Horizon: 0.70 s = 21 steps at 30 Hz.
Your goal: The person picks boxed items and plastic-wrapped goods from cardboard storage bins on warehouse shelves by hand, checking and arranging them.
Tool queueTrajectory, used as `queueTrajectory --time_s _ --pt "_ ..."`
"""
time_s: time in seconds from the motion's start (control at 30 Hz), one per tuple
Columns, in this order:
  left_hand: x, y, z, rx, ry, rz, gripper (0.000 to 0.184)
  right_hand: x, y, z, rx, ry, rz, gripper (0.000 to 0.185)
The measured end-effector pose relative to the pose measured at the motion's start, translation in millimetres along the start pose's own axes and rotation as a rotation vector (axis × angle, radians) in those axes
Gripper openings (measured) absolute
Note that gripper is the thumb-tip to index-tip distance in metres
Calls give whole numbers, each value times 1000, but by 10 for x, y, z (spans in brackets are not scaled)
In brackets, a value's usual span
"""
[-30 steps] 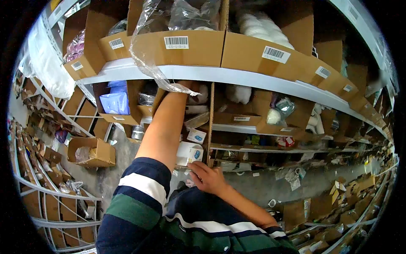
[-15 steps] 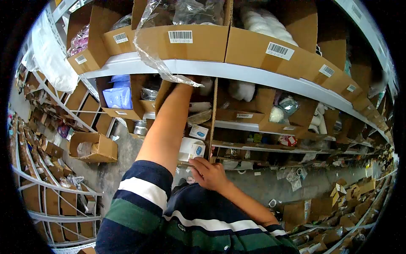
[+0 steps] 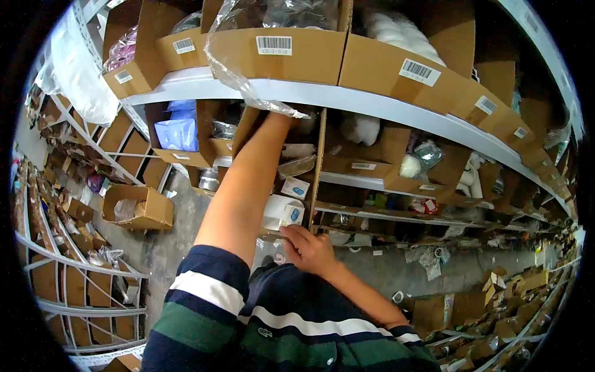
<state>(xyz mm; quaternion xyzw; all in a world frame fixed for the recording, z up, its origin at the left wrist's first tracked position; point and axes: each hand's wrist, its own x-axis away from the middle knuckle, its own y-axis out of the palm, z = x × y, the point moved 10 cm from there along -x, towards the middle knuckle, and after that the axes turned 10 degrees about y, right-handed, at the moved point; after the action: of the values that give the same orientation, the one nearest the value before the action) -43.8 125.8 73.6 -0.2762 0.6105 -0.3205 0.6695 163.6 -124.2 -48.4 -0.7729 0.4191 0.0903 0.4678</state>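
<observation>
My left arm reaches up into a long cardboard box (image 3: 320, 161) that juts out from the middle shelf. My left hand is hidden inside, behind the shelf edge and a hanging strip of clear plastic (image 3: 251, 90); only the wrist shows. At the box's near end, my right hand (image 3: 315, 251) has its fingers bent around the front edge. Close to those fingertips lies a white carton with a blue oval print (image 3: 291, 215). Further in are a similar small white carton (image 3: 295, 188) and a clear plastic-wrapped item (image 3: 297, 166).
Above runs a white shelf beam (image 3: 372, 102) with barcode-labelled boxes (image 3: 279, 56). Left of my arm sits a box with blue packets (image 3: 176, 136). Neighbouring bins hold white fluffy items (image 3: 361, 129). An open carton (image 3: 139, 208) stands on the floor at left, with more racks on both sides.
The view has shifted slightly, so the shelves sit a little further right and higher. My left arm stays inside the box, and my right hand remains at its front edge.
</observation>
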Motion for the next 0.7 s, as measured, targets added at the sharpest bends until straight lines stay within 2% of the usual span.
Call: queueTrajectory --time_s 0.13,0.33,0.6,0.7 --pt "11 -128 184 27 61 10 46 -11 -20 -36 21 -30 7 30" --pt "197 -189 326 44 127 -87 46 -40 -30 -41 -55 -30 -3 28" --pt "652 95 223 -75 80 -458 46 -34 -51 -37 -92 -28 -31 30" --pt "686 284 80 -170 48 -531 45 -23 5 1 -79 -8 -56 32"
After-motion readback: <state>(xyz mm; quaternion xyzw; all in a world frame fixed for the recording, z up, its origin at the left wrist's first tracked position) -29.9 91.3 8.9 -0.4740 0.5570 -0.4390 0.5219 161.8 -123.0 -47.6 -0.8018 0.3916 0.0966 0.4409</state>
